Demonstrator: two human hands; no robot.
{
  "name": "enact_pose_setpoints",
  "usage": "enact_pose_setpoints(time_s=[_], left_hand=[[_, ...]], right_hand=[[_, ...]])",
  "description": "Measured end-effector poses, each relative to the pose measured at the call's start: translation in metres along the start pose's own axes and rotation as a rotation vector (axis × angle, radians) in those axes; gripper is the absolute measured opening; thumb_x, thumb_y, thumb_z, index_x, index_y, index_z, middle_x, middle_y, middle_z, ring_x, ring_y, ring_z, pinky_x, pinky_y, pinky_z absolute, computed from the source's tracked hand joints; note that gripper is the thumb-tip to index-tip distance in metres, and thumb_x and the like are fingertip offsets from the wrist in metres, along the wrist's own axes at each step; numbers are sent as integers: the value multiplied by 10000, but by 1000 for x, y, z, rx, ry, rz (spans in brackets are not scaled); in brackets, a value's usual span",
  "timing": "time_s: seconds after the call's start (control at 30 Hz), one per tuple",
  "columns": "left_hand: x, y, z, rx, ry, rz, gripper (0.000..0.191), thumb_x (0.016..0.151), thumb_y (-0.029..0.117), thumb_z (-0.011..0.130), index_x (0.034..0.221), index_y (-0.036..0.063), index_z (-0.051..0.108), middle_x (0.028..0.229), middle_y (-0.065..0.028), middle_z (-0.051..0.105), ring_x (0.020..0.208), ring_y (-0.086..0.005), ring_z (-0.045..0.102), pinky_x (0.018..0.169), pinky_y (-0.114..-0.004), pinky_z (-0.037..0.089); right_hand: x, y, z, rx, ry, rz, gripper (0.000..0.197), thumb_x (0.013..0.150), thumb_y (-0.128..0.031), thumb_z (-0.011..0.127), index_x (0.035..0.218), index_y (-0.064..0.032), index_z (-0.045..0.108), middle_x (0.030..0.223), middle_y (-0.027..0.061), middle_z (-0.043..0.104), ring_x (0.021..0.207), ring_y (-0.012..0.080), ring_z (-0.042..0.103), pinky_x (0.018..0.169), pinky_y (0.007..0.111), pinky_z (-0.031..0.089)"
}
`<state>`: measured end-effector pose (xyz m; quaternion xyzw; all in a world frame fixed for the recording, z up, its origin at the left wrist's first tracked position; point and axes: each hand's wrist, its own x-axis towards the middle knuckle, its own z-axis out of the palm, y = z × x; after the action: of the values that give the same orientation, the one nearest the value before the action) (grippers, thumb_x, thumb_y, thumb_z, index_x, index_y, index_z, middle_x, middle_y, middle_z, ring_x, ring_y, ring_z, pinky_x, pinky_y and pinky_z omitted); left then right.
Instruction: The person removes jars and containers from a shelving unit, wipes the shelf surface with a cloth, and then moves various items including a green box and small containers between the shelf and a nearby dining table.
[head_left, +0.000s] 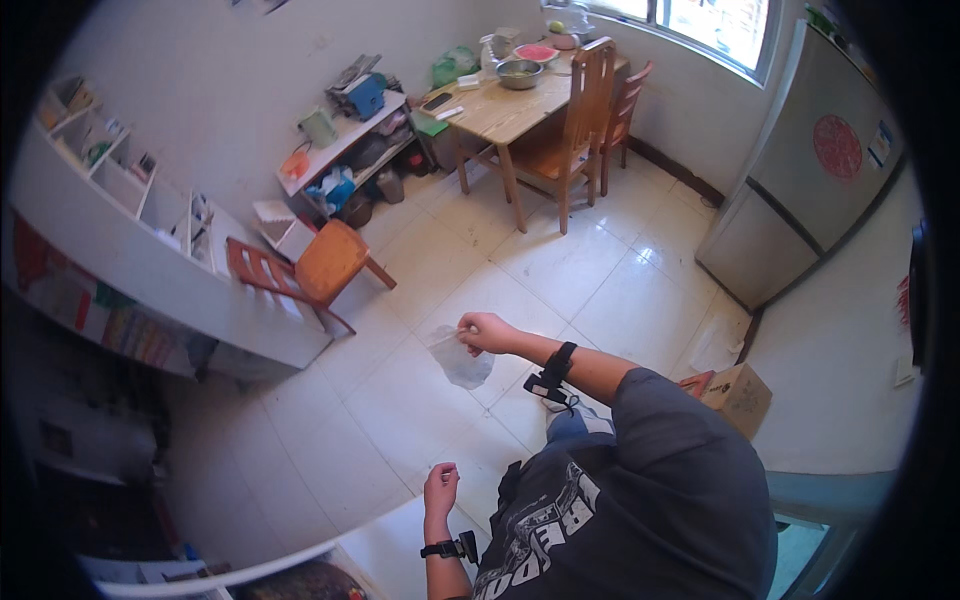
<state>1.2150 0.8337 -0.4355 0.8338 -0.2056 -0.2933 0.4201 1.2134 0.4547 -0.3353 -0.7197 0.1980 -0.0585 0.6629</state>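
A thin, translucent plastic bag (461, 362) hangs above the tiled floor, its upper edge pinched by my right hand (486, 334). The bag looks limp, and whether anything is inside cannot be made out. Lower in the picture, my left hand (441, 487) is held in front of my body with its fingers loosely curled. A small pale spot shows at those fingers, too small to tell whether it is a held thing. Each wrist wears a black strap with a small device. The left hand is apart from the bag.
A wooden chair (334, 261) stands by a white shelf unit (150, 225). Farther off, a wooden table (517, 112) bears a metal bowl (519, 74) and cut watermelon (536, 52). At right are a refrigerator (810, 187) and a cardboard box (739, 397). A white ledge (382, 547) lies below my left hand.
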Motion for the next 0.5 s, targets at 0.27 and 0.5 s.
enact_pose_setpoints(time_s=[0.27,0.5], left_hand=[[180,55,17,570,-342,-130,308,819,274,607,1006,31,632,935,-126,670,828,-233,657,776,-339,503],[316,121,28,299,-297,-295,315,858,260,557,1043,11,610,954,-127,665,830,-203,663,728,-318,507]], right_hand=[[85,18,-208,192,199,21,181,864,-114,592,977,9,523,695,76,592,579,128,604,547,280,547],[192,12,-347,134,498,-18,185,846,-121,605,980,-6,548,660,69,611,536,129,606,502,280,508]])
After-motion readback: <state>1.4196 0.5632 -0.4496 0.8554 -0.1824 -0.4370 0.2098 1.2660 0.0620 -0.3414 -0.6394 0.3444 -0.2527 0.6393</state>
